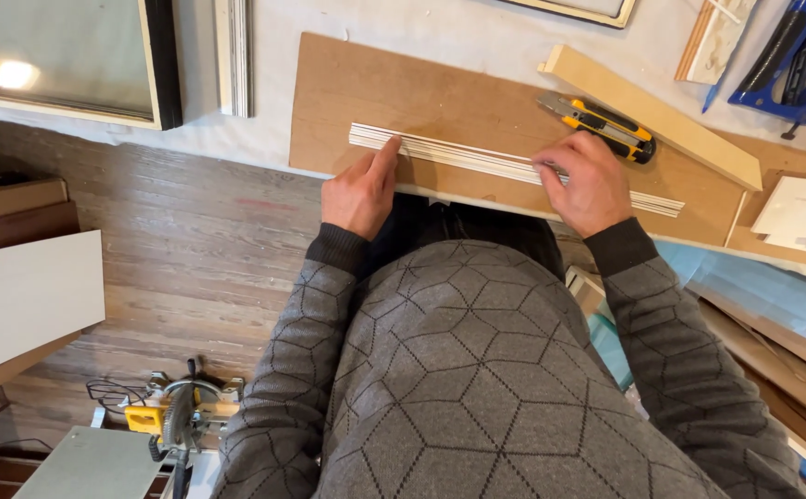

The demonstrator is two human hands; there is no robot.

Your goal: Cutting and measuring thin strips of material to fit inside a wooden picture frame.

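**Strips lined up, knife idle**

Strips (505, 166) of thin white wood lie bundled along the brown board (440, 92) on the table (477, 32). We press our left hand (361, 192) flat on their left end, forefinger stretched out, and curl our right hand (591, 180) over the middle, fingers pinching them together. We judge the bundle gathered and evened. The yellow knife (602, 125) lies untouched just beyond our right hand, so no cutting has started.
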